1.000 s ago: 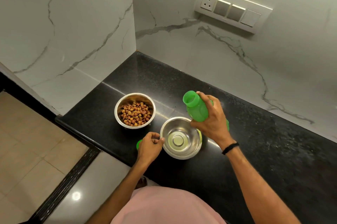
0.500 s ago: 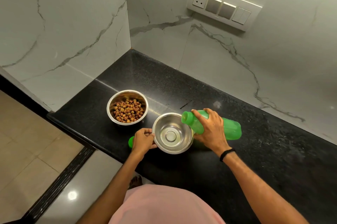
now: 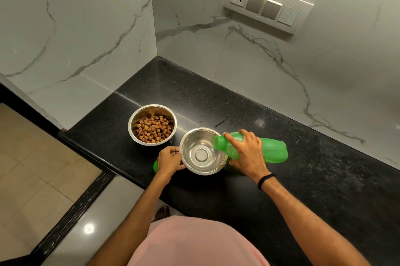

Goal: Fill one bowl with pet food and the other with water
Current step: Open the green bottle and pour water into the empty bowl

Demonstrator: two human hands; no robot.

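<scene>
Two steel bowls stand on the black counter [image 3: 303, 179]. The far bowl [image 3: 152, 125] holds brown pet food [image 3: 153, 128]. The near bowl [image 3: 201, 151] shows a bare shiny bottom; no water is visible in it. My right hand [image 3: 246, 151] grips a green bottle [image 3: 272, 150], tipped on its side with its open mouth over the near bowl's right rim. My left hand [image 3: 170, 161] holds the near bowl's left rim. A green cap [image 3: 155, 166] peeks out from under my left hand.
The counter's front edge runs just below the bowls, with tiled floor [image 3: 32, 168] to the left. Marble walls close the counter at left and back. A switch panel [image 3: 267, 3] sits on the back wall.
The bottle has swung from upright down to lying almost level, its mouth now lower over the near bowl's rim. My left hand stays at the bowl's left rim.
</scene>
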